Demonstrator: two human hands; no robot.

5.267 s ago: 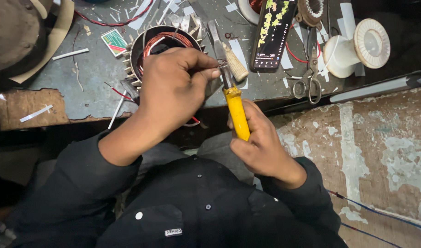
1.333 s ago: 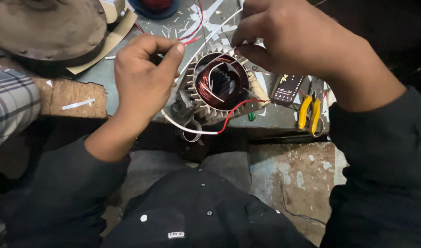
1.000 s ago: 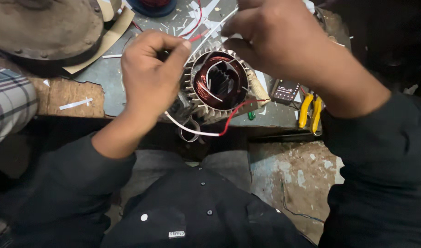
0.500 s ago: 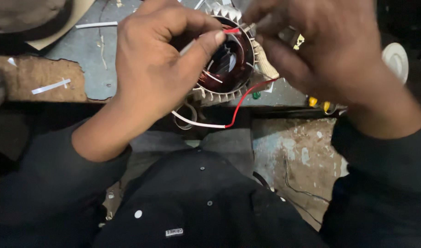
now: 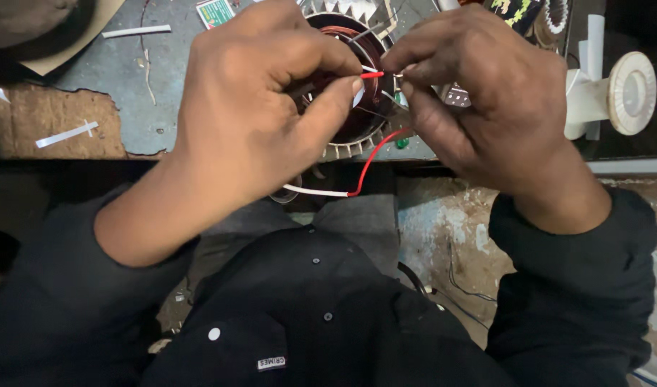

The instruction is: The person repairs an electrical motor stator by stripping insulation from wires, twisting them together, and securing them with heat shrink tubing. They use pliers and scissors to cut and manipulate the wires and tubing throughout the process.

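1. your left hand point(image 5: 249, 122) was closed in a pinch, thumb and forefinger gripping the short red sleeved wire end point(image 5: 372, 74) over the mouth of the motor stator point(image 5: 350, 107)
2. your right hand point(image 5: 486, 107) was likewise pinched, its fingertips point(image 5: 407, 89) meeting the same wire end from the other side; what else it held, if anything, could not be told
3. the stator sat on the grey bench top point(image 5: 120, 64) at its near edge, between your two hands, its copper winding visible inside the finned metal ring
4. judged: the wire end was light, thin and springy, easily bent or slipped; the sleeve gave the surest hold, close to the tip
5. judged: the stator was heavy and stiff and needed no steadying, but the fine winding strands inside looked fragile and should not have been tugged
6. a longer red and white lead point(image 5: 350, 183) looped below the stator, hanging off the bench edge just beside your left wrist, and could have snagged
7. a white plastic spool point(image 5: 622, 93) stood well apart to the right; a white strip point(image 5: 67, 134) lay on the brown board at left; a small printed card point(image 5: 215, 11) lay near the top edge
8. your own knuckles hid most of the stator bore
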